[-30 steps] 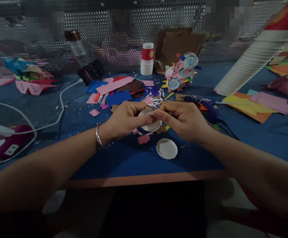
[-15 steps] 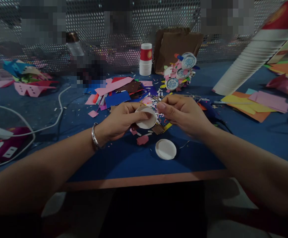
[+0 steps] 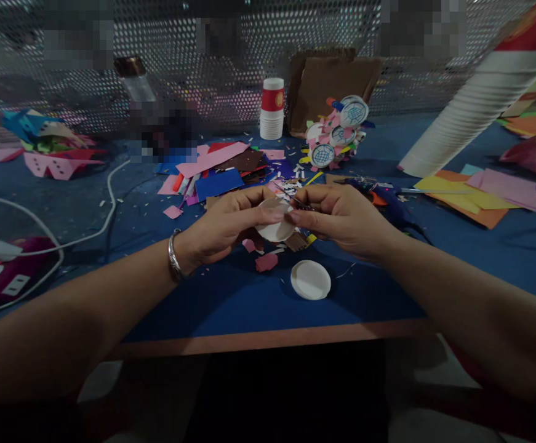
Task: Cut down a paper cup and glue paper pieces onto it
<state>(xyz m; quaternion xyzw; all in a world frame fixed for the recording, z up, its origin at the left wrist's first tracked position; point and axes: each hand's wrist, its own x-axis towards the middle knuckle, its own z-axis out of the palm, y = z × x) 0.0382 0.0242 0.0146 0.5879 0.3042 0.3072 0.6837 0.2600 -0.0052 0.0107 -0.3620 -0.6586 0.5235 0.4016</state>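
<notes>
My left hand (image 3: 235, 221) pinches a round white paper cup base (image 3: 276, 231) with a low rim, thumb across its inside. At its right edge is my right hand (image 3: 336, 215), thumb and forefinger pressed together, the thumb touching or almost touching the rim. A thin dark line shows near those fingertips; what they grip is too small to name. A second white cup base (image 3: 311, 280) lies on the blue table (image 3: 231, 307) below my hands, with a thin pale strand beside it. Paper scraps (image 3: 266, 262) lie around and under my hands.
Behind my hands are coloured paper pieces (image 3: 219, 183), a paper cup stack (image 3: 272, 107) and a decorated cup-base craft (image 3: 336, 132). A tall cup stack (image 3: 475, 104) leans at right near a dark blue tool with a cord (image 3: 394, 206). A white cable (image 3: 111, 191) loops at left.
My right hand has moved left and slightly down, its fingertips now meeting the cup base's edge. My left hand still holds the base, now tilted a little differently.
</notes>
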